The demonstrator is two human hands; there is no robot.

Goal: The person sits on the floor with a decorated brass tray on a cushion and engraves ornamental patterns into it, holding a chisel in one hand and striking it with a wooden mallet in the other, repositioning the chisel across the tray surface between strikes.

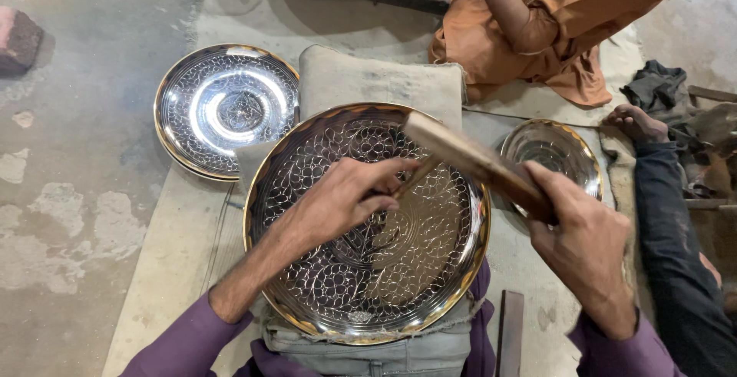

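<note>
A large round engraved metal plate (322, 193) with a gold rim rests tilted on a grey cloth pad in front of me. My left hand (342, 196) lies over its middle, fingers shut on a thin chisel (412, 180) whose tip touches the plate. My right hand (587, 246) grips the handle of a wooden mallet (468, 158), whose head hangs just above the chisel's upper end.
A second engraved plate (225, 108) lies at the back left on the mat. A smaller shiny bowl-like plate (554, 153) sits right of the mallet. A person in orange cloth (553, 24) sits beyond. Another person's dark sleeve and foot (652, 162) are at right. A brick (19, 39) lies far left.
</note>
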